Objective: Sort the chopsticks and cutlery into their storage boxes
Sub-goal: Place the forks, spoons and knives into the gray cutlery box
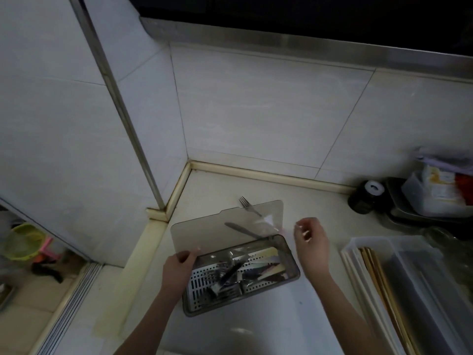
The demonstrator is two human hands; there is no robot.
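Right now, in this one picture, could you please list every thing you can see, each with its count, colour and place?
cutlery box: one, grey with a perforated tray, centre of the counter, mixed cutlery inside
lid: one, smoky and see-through, raised behind the box
fork: one, silver, on the counter behind the lid
knife: one, silver, seen through the lid
chopstick box: one, clear, right side of the counter
chopsticks: several, tan and pale, along the left part of that box
jar: one, dark with a white top, by the wall at right
basket: one, yellow-green, far left, below the counter
left hand: grips the lid's near left corner
right hand: above the counter right of the cutlery box, fingers loosely curled, holds nothing
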